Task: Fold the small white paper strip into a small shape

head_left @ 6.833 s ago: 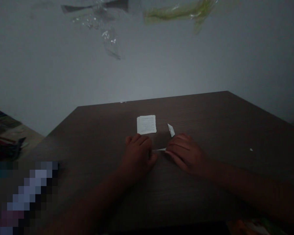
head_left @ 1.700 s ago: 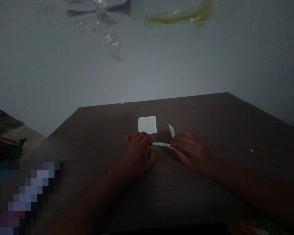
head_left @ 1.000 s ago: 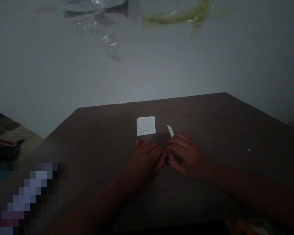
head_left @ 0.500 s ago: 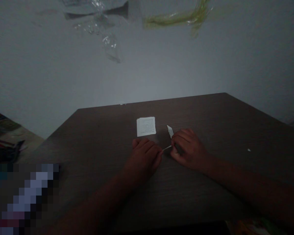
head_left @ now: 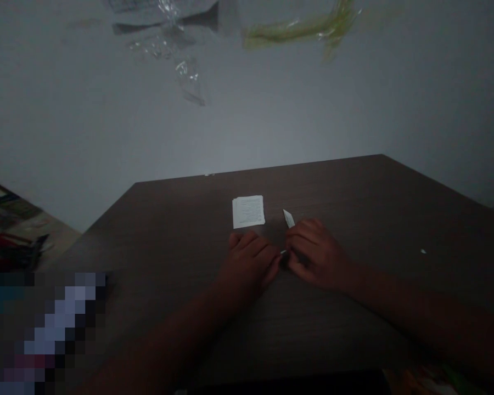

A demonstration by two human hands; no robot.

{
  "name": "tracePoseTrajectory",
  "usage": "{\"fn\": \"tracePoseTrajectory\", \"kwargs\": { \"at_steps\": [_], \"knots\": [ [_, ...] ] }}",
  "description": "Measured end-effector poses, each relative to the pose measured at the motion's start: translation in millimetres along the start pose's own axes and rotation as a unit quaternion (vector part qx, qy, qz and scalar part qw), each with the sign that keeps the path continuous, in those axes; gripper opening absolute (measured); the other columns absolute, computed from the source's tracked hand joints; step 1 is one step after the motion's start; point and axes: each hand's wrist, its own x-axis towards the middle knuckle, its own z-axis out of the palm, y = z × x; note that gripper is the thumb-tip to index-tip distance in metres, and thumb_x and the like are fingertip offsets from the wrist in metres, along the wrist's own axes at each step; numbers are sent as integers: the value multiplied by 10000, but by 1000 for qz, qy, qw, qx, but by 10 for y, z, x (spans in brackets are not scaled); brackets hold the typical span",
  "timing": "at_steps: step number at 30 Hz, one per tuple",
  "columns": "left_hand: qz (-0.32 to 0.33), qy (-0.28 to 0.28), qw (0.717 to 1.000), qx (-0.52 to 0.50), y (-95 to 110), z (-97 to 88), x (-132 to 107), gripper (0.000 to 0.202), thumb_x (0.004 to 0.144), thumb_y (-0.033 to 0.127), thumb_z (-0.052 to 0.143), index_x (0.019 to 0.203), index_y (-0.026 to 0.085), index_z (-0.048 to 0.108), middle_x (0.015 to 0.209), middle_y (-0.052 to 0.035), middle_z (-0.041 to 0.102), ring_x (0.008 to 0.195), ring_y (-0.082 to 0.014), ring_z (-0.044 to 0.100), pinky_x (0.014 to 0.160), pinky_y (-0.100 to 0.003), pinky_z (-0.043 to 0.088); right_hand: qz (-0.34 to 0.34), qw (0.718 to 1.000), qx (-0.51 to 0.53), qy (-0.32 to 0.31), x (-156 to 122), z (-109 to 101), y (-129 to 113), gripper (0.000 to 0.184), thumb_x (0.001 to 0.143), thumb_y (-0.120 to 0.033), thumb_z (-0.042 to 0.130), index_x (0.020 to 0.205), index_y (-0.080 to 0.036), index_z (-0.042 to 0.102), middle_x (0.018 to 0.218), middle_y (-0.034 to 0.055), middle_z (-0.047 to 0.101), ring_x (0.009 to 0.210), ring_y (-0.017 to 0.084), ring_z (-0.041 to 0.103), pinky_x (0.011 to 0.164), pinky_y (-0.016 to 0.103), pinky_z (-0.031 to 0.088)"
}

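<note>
Both hands meet over a paper strip at mid-table; slip and knock risks noted.

The right hand (head_left: 313, 255) has its fingers curled shut on the paper strip (head_left: 283, 252), of which only a white fleck shows. The left hand (head_left: 251, 263) lies at its 9 o'clock with fingertips touching the strip, but I cannot tell whether it clamps it. With so little paper exposed and the light poor, I judge the strip could slip or crease crooked on the table (head_left: 168, 219). A folded piece (head_left: 288, 218) sits just beside the right knuckles at 11 o'clock, and a raised finger could flick it. The square paper stack (head_left: 248, 211), at 12 o'clock of the left hand, could be nudged. A white scrap (head_left: 423, 251) lies well apart at 3 o'clock.
</note>
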Motion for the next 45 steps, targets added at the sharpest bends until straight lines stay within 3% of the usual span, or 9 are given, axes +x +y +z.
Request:
{"fn": "tracePoseTrajectory", "kwargs": {
  "at_steps": [5, 13, 20, 24, 29, 37, 41, 45],
  "knots": [
    [7, -21, 1000, -7, 18, -25, 9, 207, 1174, 191, 673, 994, 214, 771, 959, -27, 828, 954, -255, 733, 925, -429, 503, 6, 1000, -12, -7, -38, 13, 69, 166, 985, -95, 604, 944, -253, 631, 922, 45, 751, 856, 250, 677, 822, 423, 488],
    [-37, -50, 998, -15, -116, 21, -1, 177, 1175, 211, 683, 1063, 244, 816, 1010, -32, 840, 1015, -266, 739, 1010, -444, 505, 46, 998, -17, -26, -108, -18, 225, 161, 967, -115, 654, 964, -272, 618, 902, 41, 732, 851, 269, 695, 818, 421, 514],
    [-71, -59, 995, -34, -244, 69, -17, 177, 1175, 218, 691, 1139, 265, 857, 1064, -39, 841, 1054, -276, 732, 995, -454, 493, 45, 999, 18, -21, -112, 1, 172, 259, 1008, -191, 692, 1259, -241, 651, 1140, 114, 811, 1061, 330, 762, 946, 494, 610],
    [-76, -61, 994, -46, -275, 19, -21, 221, 1186, 232, 666, 1126, 281, 874, 1085, -38, 828, 1065, -270, 727, 1002, -442, 499, 25, 999, 23, -36, -119, 33, 218, 126, 1056, -157, 676, 1139, -252, 681, 1063, 79, 810, 1007, 292, 761, 919, 455, 606],
    [-79, -52, 995, -38, -344, -10, -30, 239, 1159, 201, 659, 1108, 284, 877, 1063, -43, 801, 1008, -266, 718, 973, -435, 508, 11, 998, 38, -58, -109, -8, 267, 134, 1064, -129, 639, 1080, -245, 703, 1061, 75, 801, 977, 268, 743, 907, 450, 598],
    [-80, -67, 994, -38, -307, -87, -29, 328, 1160, 114, 586, 1086, 258, 871, 1123, -36, 804, 1038, -251, 755, 997, -415, 534, 26, 991, 65, -110, -119, -22, 232, 209, 1067, -253, 739, 1273, -226, 736, 1216, 124, 814, 1147, 322, 754, 999, 515, 642],
    [-64, -104, 992, -31, -349, -64, -29, 265, 1094, 80, 701, 1086, 280, 875, 1165, -15, 830, 1110, -254, 784, 1038, -404, 545, 6, 992, 35, -119, -137, 12, 273, 105, 1125, -212, 674, 1182, -214, 763, 1132, 99, 812, 1043, 274, 758, 930, 445, 635],
    [-31, -122, 991, -54, -382, -23, -37, 241, 1048, 62, 769, 1067, 283, 864, 1151, 12, 850, 1128, -226, 807, 1072, -375, 530, -2, 991, -4, -132, -170, 38, 305, 144, 1125, -174, 653, 1081, -220, 781, 1001, 57, 789, 908, 227, 739, 805, 362, 587]
  ]
}}
